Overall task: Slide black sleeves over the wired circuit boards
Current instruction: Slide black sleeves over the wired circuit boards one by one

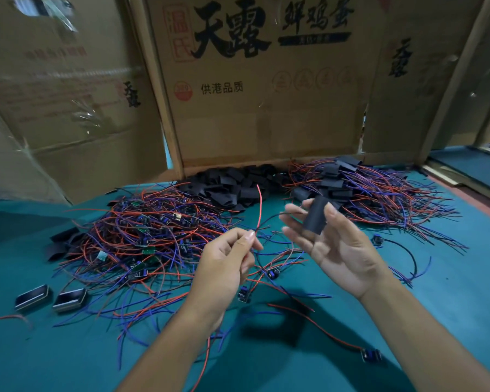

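My left hand (pixel 227 261) pinches the wires of one board between thumb and forefinger; a red wire (pixel 259 206) stands up from the pinch and a dark wire runs right toward the other hand. My right hand (pixel 337 244) holds a black sleeve (pixel 314 217) upright between thumb and fingers, palm turned toward me. The board on these wires is hidden from me. A heap of bare wired circuit boards (pixel 147 236) lies left of my hands. Loose black sleeves (pixel 232 185) are piled at the back centre.
A heap of sleeved boards with wires (pixel 359 190) lies at the back right. Cardboard walls (pixel 266 80) close off the back of the green table (pixel 68 357). Two small black housings (pixel 51 298) sit at the left. Stray boards (pixel 371 355) and wires lie near my forearms.
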Motion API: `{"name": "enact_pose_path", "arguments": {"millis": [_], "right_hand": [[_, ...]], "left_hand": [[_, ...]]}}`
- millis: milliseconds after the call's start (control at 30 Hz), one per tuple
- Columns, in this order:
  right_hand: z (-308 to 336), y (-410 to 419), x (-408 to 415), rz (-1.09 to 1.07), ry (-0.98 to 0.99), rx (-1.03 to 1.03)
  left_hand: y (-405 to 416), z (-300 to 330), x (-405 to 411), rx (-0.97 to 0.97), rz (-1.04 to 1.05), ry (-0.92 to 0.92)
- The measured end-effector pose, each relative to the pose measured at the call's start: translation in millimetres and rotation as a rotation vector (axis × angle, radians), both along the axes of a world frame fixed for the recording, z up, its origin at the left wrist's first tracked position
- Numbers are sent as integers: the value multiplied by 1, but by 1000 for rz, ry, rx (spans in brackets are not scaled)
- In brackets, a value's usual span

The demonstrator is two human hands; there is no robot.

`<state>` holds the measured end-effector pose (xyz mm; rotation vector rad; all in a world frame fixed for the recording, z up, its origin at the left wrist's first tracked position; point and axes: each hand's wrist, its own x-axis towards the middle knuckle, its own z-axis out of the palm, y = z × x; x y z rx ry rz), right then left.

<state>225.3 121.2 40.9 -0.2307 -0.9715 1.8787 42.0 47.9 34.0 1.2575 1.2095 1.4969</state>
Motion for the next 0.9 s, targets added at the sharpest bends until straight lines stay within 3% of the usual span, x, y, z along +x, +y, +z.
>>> {"name": "enact_pose_path", "arguments": {"millis": [233,467,900], "right_hand": [[-14,-11,-8,35,-374,409],[-8,-20,-16,43,-394,334],[-8,-1,2,-183,-313,252]], "left_hand": [[-1,-2,3,23,38,85],[-5,-5,10,135,-29,342],[-3,-8,2,116,-77,445]]}}
